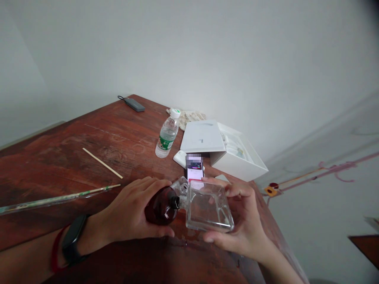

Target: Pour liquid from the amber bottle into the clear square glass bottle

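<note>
Two bottles meet neck to neck, long axes roughly level and in line. The amber glass bottle (161, 206) sits in the closed grip of the left hand (128, 209), black neck pointing right. The right hand (244, 225) grips the clear square glass bottle (209, 207). The necks appear to touch, though the view is poor. Both are held over the wooden table (74, 157), with a smartphone (194, 170) beyond.
</note>
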Demonstrator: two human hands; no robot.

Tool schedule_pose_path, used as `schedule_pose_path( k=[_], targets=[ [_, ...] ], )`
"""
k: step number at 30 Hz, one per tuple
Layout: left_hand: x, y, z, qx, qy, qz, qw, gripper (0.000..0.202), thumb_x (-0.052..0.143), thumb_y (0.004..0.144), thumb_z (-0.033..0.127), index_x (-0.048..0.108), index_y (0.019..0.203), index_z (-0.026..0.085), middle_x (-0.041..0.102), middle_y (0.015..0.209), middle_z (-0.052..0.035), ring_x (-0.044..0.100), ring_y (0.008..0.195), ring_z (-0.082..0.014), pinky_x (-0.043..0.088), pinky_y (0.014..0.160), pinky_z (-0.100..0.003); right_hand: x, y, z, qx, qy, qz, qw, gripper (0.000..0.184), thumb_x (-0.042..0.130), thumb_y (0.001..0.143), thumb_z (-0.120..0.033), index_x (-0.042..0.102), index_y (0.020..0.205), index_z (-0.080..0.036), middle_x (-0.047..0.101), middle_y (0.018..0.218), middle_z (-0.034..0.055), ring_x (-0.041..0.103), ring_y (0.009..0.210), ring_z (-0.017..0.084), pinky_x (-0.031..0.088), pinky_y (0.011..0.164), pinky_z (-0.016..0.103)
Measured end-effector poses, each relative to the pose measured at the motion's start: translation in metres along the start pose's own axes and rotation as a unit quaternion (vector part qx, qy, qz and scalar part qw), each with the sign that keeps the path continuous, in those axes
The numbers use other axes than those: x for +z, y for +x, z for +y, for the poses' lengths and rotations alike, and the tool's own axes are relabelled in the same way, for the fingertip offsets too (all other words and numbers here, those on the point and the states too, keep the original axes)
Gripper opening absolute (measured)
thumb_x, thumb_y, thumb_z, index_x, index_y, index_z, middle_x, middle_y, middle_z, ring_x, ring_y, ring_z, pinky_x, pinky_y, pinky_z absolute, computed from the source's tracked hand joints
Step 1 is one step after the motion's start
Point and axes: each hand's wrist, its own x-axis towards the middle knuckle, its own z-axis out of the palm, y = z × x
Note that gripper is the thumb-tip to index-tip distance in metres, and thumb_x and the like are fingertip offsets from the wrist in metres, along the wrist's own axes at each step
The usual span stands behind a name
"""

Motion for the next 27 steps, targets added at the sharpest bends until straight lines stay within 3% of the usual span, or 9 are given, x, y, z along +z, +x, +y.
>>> schedule_pose_path(
  k=[10, 14, 27],
  targets=[
    [0.0006, -0.001, 0.0001, 0.003, -0.007, 0.006, 1.0, 0.087, 0.095, 0.073, 0.069, 0.058, 0.137, 0.024, 0.076, 0.131, -0.0103, 0.074, 0.116, -0.0348, 0.057, 0.102, -0.047, 0.0028, 0.0013, -0.0027, -0.012, -0.025, 0.009, 1.0, 0.068, 0.098, 0.083, -0.042, 0.046, 0.127, -0.036, 0.068, 0.147, 0.0095, 0.073, 0.134, 0.033, 0.068, 0.103, 0.046],
    [-0.001, -0.0004, 0.0022, -0.012, -0.01, -0.005, 1.0, 0.085, 0.094, 0.072, 0.07, 0.059, 0.136, 0.025, 0.077, 0.128, -0.0098, 0.075, 0.112, -0.0351, 0.058, 0.097, -0.047, 0.0025, 0.0011, -0.0043, -0.012, -0.035, 0.006, 0.999, 0.068, 0.098, 0.083, -0.04, 0.045, 0.127, -0.036, 0.068, 0.147, 0.0107, 0.072, 0.135, 0.034, 0.067, 0.104, 0.048],
    [-0.0012, 0.001, 0.0006, -0.013, -0.016, -0.009, 1.0, 0.086, 0.094, 0.072, 0.07, 0.06, 0.136, 0.023, 0.076, 0.129, -0.0102, 0.074, 0.113, -0.0353, 0.058, 0.098, -0.047, 0.0026, 0.0023, -0.0052, -0.015, -0.03, 0.002, 0.999, 0.069, 0.098, 0.083, -0.037, 0.045, 0.128, -0.037, 0.068, 0.148, 0.0086, 0.072, 0.137, 0.032, 0.067, 0.105, 0.046]
  ],
)
